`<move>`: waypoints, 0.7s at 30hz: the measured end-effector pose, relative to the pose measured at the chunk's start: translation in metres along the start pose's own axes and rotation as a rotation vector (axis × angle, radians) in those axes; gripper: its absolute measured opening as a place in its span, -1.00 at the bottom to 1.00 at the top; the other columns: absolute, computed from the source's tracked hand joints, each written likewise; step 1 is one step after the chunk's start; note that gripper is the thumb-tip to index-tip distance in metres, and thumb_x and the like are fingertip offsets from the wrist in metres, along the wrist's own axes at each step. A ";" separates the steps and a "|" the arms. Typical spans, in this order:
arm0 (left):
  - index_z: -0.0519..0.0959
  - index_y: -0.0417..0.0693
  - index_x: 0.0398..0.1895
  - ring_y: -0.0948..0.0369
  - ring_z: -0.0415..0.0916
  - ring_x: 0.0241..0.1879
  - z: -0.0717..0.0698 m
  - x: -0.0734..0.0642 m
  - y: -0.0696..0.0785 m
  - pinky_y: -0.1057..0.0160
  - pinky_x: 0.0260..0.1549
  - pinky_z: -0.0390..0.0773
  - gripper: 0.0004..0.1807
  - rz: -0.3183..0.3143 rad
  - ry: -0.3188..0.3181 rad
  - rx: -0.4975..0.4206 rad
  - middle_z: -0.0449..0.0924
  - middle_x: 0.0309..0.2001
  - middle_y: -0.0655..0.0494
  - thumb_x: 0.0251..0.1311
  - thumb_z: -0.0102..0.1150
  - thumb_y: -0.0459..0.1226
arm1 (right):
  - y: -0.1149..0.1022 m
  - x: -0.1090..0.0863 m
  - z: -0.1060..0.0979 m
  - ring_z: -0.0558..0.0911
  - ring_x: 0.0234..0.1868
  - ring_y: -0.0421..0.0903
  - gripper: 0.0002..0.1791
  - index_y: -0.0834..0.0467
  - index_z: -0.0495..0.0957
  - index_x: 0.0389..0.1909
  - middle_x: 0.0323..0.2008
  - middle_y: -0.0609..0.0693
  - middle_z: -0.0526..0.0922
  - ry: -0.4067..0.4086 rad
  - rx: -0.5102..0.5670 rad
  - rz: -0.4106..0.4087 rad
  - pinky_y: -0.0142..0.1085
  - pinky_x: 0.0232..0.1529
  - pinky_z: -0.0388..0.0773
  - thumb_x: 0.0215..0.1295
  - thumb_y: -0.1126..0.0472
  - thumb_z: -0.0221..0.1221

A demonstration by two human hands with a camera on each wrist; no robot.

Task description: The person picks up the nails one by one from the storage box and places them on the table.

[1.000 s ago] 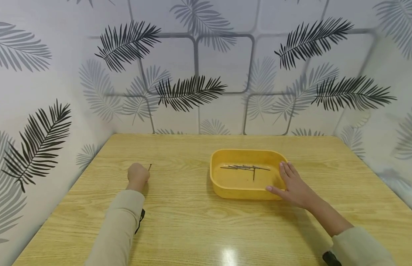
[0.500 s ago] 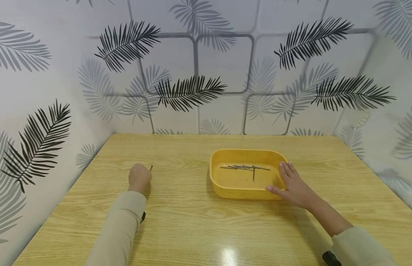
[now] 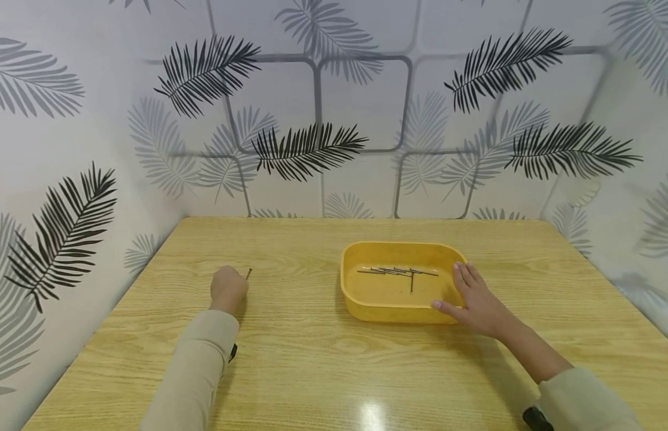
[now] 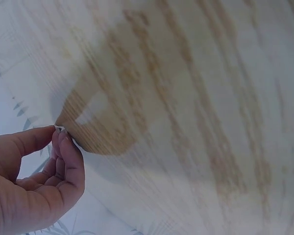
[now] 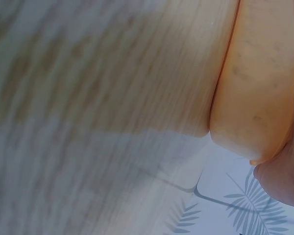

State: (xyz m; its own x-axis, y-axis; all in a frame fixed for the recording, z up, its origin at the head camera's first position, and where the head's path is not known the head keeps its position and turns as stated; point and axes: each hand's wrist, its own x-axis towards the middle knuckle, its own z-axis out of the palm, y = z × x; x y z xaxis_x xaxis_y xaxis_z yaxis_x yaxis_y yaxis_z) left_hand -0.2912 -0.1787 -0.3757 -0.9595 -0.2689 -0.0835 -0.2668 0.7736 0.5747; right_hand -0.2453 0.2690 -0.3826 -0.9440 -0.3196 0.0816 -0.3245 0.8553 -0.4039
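In the head view, my left hand [image 3: 228,289] is low over the left part of the wooden table [image 3: 291,347]. A thin dark nail [image 3: 249,274] sticks up past its far right side, head end up. The left wrist view shows the thumb and forefinger [image 4: 36,139] meeting in a pinch, the nail mostly hidden between them. My right hand [image 3: 479,305] rests on the right end of a yellow plastic tray [image 3: 361,312], fingers straight over the rim and thumb spread along the near edge. Inside the tray lie several nails [image 3: 388,271], one set crosswise to the others.
A wall [image 3: 361,179] with a leaf pattern borders the table at the back and both sides. Between the left hand and the tray lies a stretch of bare tabletop. A dark strap [image 3: 537,418] shows at the right cuff.
My left hand has shifted slightly right and toward me, and the nail in it leans more to the right. The right hand and the tray have stayed put.
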 end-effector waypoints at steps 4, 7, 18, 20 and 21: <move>0.05 -0.01 -0.81 0.32 -0.09 -0.72 -0.001 -0.001 0.001 0.42 -0.77 0.03 -0.63 -0.021 -0.013 -0.002 -0.06 -0.77 0.21 0.02 -0.24 -0.53 | 0.000 0.000 0.000 -0.25 0.41 0.37 0.04 0.51 -0.18 0.35 0.39 0.46 -0.21 0.001 0.002 -0.001 0.29 0.29 -0.15 0.24 -0.20 0.05; 0.04 -0.01 -0.82 0.33 -0.10 -0.73 -0.001 -0.001 0.002 0.43 -0.78 0.02 -0.62 -0.028 -0.017 -0.005 -0.07 -0.77 0.22 0.01 -0.24 -0.54 | 0.000 0.000 0.000 -0.25 0.41 0.36 0.04 0.51 -0.18 0.35 0.39 0.46 -0.21 0.003 0.003 -0.001 0.29 0.29 -0.15 0.24 -0.20 0.05; 0.03 0.00 -0.83 0.33 -0.12 -0.73 -0.001 0.000 0.001 0.42 -0.77 0.00 -0.60 -0.023 -0.025 0.000 -0.09 -0.78 0.23 0.01 -0.21 -0.54 | 0.001 0.001 0.000 -0.25 0.41 0.35 0.05 0.50 -0.18 0.36 0.39 0.45 -0.22 0.000 0.010 0.000 0.29 0.29 -0.16 0.24 -0.20 0.05; 0.04 0.00 -0.85 0.33 -0.12 -0.74 -0.002 -0.001 0.001 0.41 -0.77 0.00 -0.59 -0.016 -0.022 -0.009 -0.08 -0.79 0.22 0.00 -0.19 -0.53 | 0.001 0.001 0.000 -0.25 0.41 0.36 0.05 0.50 -0.18 0.36 0.39 0.45 -0.22 0.001 0.010 0.000 0.29 0.29 -0.16 0.24 -0.20 0.05; 0.05 0.00 -0.85 0.32 -0.11 -0.74 -0.002 -0.001 0.002 0.41 -0.78 0.00 -0.59 -0.012 -0.016 -0.012 -0.07 -0.79 0.22 -0.01 -0.18 -0.53 | 0.001 0.001 0.000 -0.26 0.41 0.35 0.05 0.50 -0.19 0.36 0.39 0.45 -0.23 0.001 0.011 0.000 0.29 0.29 -0.16 0.24 -0.20 0.05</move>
State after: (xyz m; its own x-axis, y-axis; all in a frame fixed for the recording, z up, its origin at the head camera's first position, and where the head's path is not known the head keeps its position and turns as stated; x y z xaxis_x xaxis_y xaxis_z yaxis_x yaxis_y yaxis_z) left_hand -0.2907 -0.1786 -0.3727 -0.9575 -0.2690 -0.1037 -0.2777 0.7635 0.5830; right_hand -0.2466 0.2698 -0.3833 -0.9441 -0.3191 0.0823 -0.3236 0.8508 -0.4140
